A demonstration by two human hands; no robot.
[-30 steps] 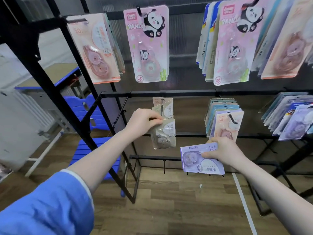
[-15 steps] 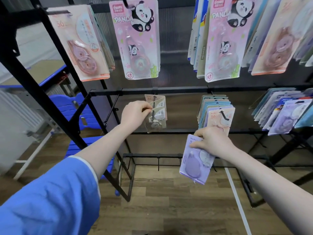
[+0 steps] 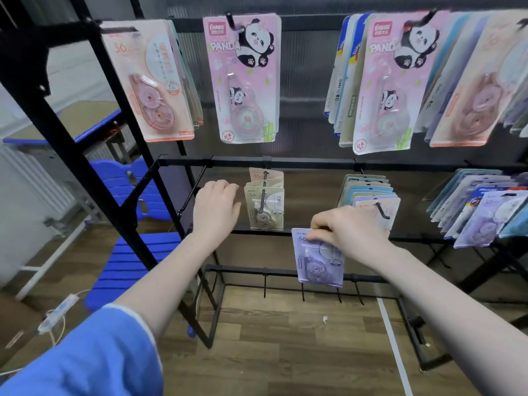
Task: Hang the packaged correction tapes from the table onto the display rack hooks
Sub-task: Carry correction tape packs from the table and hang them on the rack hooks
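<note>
My right hand (image 3: 347, 230) pinches the top edge of a purple packaged correction tape (image 3: 318, 260), which hangs upright below the middle rail of the black display rack (image 3: 300, 162). The pack sits just left of and below a hook (image 3: 381, 210) that carries several blue, purple and pink packs. My left hand (image 3: 215, 208) hovers empty with relaxed fingers, just left of three beige packs (image 3: 265, 207) hanging on another middle-row hook. Pink panda packs (image 3: 245, 78) and peach packs (image 3: 151, 78) hang on the top row.
More packs fill hooks at the right (image 3: 483, 210). Bare short hooks line the bottom rail (image 3: 303, 277). A blue plastic chair (image 3: 134, 252) stands left of the rack beyond its slanted black frame post (image 3: 85, 167). A power cable lies on the wooden floor at lower left (image 3: 57, 312).
My left hand has let go of the beige pack, which now hangs on its hook, and drawn slightly left. My right hand has turned the purple pack upright and raised it nearer the hook.
</note>
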